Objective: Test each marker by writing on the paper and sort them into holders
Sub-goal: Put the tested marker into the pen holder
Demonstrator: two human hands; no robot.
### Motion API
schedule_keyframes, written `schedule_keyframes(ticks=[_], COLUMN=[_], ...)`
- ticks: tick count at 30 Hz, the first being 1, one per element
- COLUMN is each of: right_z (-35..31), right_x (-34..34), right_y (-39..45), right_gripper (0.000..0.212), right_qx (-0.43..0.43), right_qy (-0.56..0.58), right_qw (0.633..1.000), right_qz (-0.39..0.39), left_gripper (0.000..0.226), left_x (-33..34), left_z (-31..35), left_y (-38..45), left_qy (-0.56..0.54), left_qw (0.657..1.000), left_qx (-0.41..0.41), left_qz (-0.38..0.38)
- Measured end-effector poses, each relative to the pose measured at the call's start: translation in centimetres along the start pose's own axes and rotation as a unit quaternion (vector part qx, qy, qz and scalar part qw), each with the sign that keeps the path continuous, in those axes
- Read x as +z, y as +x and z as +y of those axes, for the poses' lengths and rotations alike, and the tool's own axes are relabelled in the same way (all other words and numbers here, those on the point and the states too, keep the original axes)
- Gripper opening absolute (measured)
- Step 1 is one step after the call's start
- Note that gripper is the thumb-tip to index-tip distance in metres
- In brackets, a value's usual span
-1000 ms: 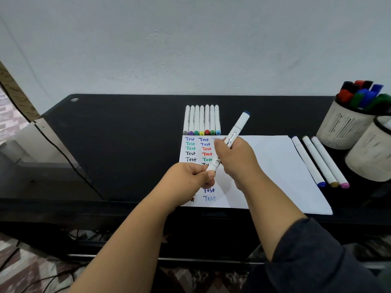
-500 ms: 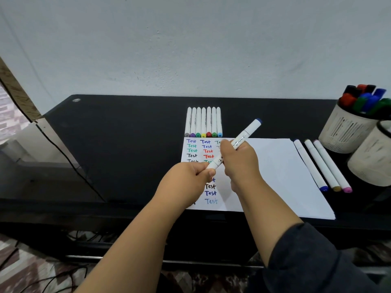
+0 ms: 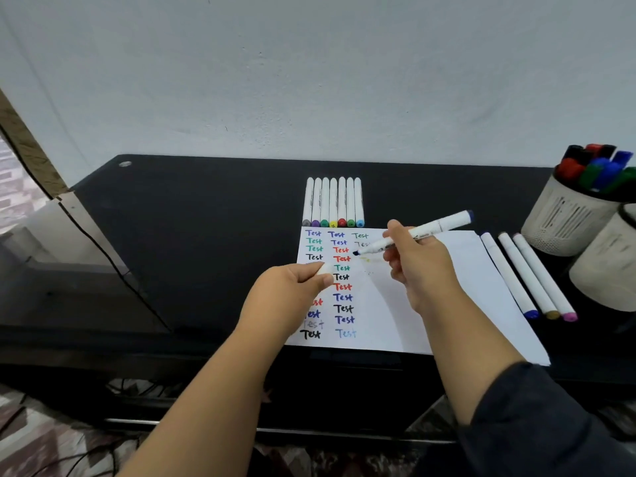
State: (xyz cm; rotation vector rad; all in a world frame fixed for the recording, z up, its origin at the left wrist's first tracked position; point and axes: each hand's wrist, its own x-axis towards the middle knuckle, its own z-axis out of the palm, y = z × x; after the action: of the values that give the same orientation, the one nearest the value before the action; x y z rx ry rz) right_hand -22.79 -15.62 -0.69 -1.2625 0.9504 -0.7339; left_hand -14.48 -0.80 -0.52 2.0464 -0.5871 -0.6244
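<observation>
My right hand (image 3: 418,266) grips a white marker (image 3: 444,224) with a dark blue end; its uncapped dark tip hovers just over the white paper (image 3: 457,270), beside the third column of "Test" words. My left hand (image 3: 292,287) pinches the marker's white cap (image 3: 325,269) over the paper's left part. Several white markers (image 3: 333,203) lie in a row above the paper. Three more markers (image 3: 526,275) lie to the right of the paper. A white holder (image 3: 564,218) full of coloured markers stands at the far right, with a second white holder (image 3: 605,266) in front of it.
The paper lies on a black table (image 3: 192,235) that stands against a pale wall. The table's front edge runs just below the paper. A glass panel and a cable sit at the left edge.
The cap came off the marker: my left hand pulled it away to the left, and my right hand swung the marker so its bare tip points down at the paper.
</observation>
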Motion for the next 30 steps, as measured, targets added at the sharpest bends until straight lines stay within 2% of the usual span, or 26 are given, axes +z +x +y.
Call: schedule_keyframes(ticks=[6,11,14,18,30], right_z=[0.2,0.7,1.2,1.6,2.3], right_x=[-2.1,-2.1,-1.7,-1.1,-0.1], right_y=[0.9,1.7,1.9,2.1,2.3], right_gripper=[0.015,0.034,0.033,0.032,0.029], right_qx=[-0.020,-0.001,-0.012,-0.068,-0.079], right_qy=[-0.033,-0.029,-0.051,-0.135,-0.153], right_qw=[0.999,0.999,0.998,0.988,0.985], right_qz=[-0.023,0.020,0.026,0.027,0.024], left_gripper=[0.034,0.038,0.038,0.038,0.039], left_x=[0.3,0.9,1.2,1.3,1.5], left_z=[-0.7,-0.8,-0.9,-0.7,-0.6], left_y=[0.9,1.2,1.4,1.8,2.1], left_qy=[-0.006,-0.038,-0.041,-0.039,-0.020], left_qw=[0.999,0.998,0.998,0.998,0.999], left_qx=[0.008,0.017,0.017,0.022,0.016], left_qz=[0.041,0.042,0.043,0.041,0.041])
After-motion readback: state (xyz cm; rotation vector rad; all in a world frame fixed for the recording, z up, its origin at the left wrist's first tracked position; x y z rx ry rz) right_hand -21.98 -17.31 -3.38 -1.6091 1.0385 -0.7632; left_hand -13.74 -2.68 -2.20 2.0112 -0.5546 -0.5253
